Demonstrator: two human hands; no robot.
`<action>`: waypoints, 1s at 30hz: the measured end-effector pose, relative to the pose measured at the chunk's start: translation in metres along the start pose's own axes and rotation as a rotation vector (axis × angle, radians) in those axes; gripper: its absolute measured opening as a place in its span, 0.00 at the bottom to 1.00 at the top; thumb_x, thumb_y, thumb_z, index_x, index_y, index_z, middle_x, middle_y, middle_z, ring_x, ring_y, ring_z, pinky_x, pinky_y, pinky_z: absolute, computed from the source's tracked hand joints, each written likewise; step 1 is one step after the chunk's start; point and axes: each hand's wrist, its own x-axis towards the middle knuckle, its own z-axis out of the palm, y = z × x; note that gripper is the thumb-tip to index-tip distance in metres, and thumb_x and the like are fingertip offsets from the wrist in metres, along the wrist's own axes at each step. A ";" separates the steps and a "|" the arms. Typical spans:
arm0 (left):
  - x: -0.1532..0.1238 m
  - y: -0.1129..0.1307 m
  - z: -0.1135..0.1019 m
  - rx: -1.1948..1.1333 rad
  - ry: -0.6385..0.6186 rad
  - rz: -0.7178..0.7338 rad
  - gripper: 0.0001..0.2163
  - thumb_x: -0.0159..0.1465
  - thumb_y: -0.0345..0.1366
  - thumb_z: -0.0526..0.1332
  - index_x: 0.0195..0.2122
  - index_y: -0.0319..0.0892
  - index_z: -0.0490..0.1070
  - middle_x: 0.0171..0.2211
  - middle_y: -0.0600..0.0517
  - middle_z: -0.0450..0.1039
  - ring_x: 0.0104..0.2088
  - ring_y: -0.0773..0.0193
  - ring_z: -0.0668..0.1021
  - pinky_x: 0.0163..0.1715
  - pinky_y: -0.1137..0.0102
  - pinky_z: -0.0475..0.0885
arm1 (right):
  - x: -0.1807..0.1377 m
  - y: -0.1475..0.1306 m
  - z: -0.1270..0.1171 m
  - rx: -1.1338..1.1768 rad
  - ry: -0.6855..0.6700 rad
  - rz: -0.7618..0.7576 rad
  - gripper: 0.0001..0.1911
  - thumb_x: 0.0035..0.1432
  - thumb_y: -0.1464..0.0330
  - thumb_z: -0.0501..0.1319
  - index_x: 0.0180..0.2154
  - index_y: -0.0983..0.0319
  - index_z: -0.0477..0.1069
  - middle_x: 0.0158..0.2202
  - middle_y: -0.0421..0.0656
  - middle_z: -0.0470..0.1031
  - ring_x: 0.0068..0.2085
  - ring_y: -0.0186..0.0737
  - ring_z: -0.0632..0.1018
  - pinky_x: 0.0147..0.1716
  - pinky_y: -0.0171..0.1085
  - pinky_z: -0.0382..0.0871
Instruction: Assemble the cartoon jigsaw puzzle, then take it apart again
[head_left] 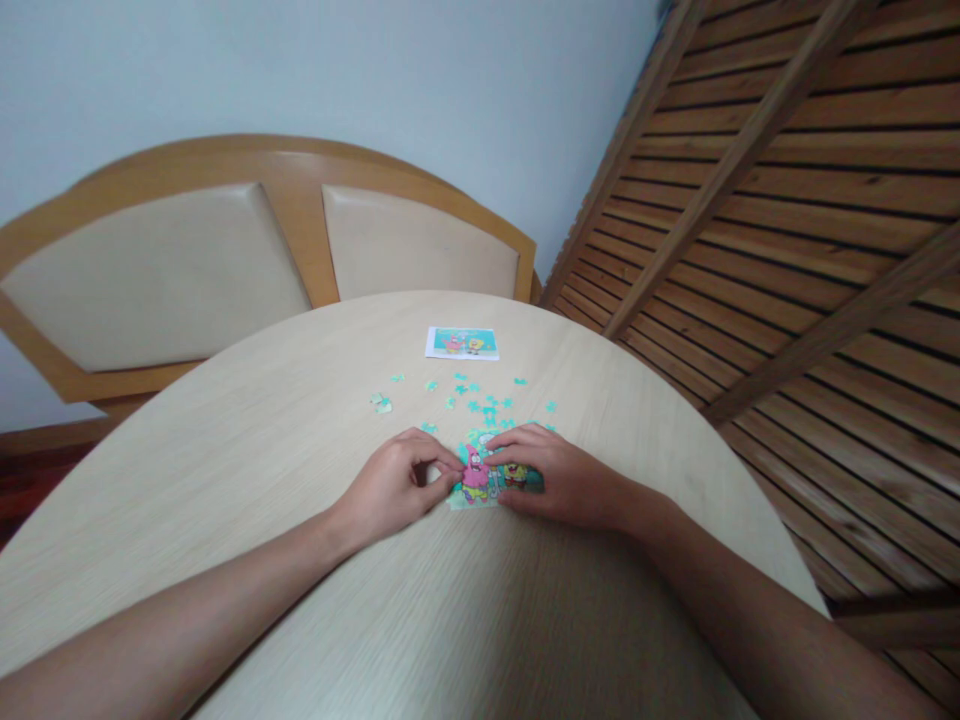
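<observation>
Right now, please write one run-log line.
left hand: at left edge of puzzle; right hand: over its right part; loose pieces: scattered beyond; picture card: farther out

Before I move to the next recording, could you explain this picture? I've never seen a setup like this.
There is no machine here: a person works with two bare hands. The single view comes from a camera worn on the head, looking forward and down. On the pale table lies a cartoon jigsaw, with loose pieces scattered mostly beyond it and a picture card farther back. The left hand has its fingertips at the jigsaw's left edge; whether it pinches a piece is unclear. The right hand spreads its fingers over the right side.
</observation>
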 end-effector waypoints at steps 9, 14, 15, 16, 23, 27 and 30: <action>0.002 -0.001 0.000 0.138 0.002 0.056 0.06 0.65 0.35 0.63 0.38 0.46 0.80 0.35 0.51 0.81 0.39 0.59 0.78 0.47 0.61 0.69 | 0.000 0.000 0.000 -0.008 0.006 -0.008 0.20 0.61 0.62 0.66 0.54 0.59 0.75 0.56 0.50 0.75 0.56 0.49 0.74 0.58 0.50 0.65; 0.001 -0.003 0.000 0.174 -0.005 0.054 0.05 0.65 0.35 0.63 0.38 0.46 0.80 0.35 0.51 0.81 0.40 0.58 0.77 0.47 0.61 0.69 | 0.000 0.001 0.001 -0.010 0.006 -0.013 0.20 0.60 0.62 0.66 0.53 0.60 0.76 0.56 0.51 0.75 0.56 0.50 0.74 0.58 0.50 0.65; 0.001 -0.004 0.000 0.177 -0.008 0.050 0.05 0.65 0.35 0.63 0.38 0.46 0.80 0.35 0.51 0.81 0.40 0.58 0.77 0.47 0.61 0.69 | 0.000 0.001 0.001 -0.009 0.005 -0.012 0.20 0.61 0.63 0.66 0.53 0.59 0.76 0.56 0.51 0.75 0.56 0.49 0.74 0.58 0.50 0.65; 0.002 -0.003 0.000 0.179 -0.011 0.046 0.05 0.65 0.34 0.63 0.38 0.46 0.80 0.35 0.51 0.81 0.39 0.58 0.77 0.47 0.61 0.69 | 0.000 0.001 0.001 -0.008 0.004 -0.010 0.20 0.61 0.63 0.65 0.54 0.59 0.76 0.56 0.51 0.75 0.56 0.49 0.74 0.58 0.50 0.65; 0.001 -0.004 0.000 0.172 -0.007 0.008 0.05 0.65 0.36 0.63 0.39 0.46 0.79 0.36 0.50 0.80 0.41 0.57 0.77 0.47 0.61 0.69 | 0.000 -0.001 0.000 -0.003 0.001 -0.004 0.20 0.61 0.62 0.66 0.54 0.59 0.75 0.55 0.51 0.75 0.56 0.49 0.74 0.58 0.50 0.65; 0.000 -0.007 0.001 0.171 0.026 -0.017 0.06 0.66 0.38 0.62 0.41 0.45 0.78 0.38 0.50 0.79 0.43 0.56 0.76 0.47 0.60 0.70 | 0.000 -0.002 0.000 -0.005 0.005 -0.005 0.20 0.61 0.62 0.65 0.54 0.59 0.75 0.56 0.51 0.75 0.56 0.49 0.74 0.57 0.49 0.65; 0.000 -0.009 0.002 0.178 0.049 0.001 0.07 0.65 0.38 0.63 0.43 0.45 0.77 0.39 0.49 0.79 0.44 0.56 0.76 0.48 0.60 0.70 | 0.000 -0.001 0.000 -0.011 0.009 -0.007 0.20 0.61 0.62 0.65 0.54 0.58 0.75 0.56 0.51 0.75 0.56 0.50 0.74 0.57 0.50 0.65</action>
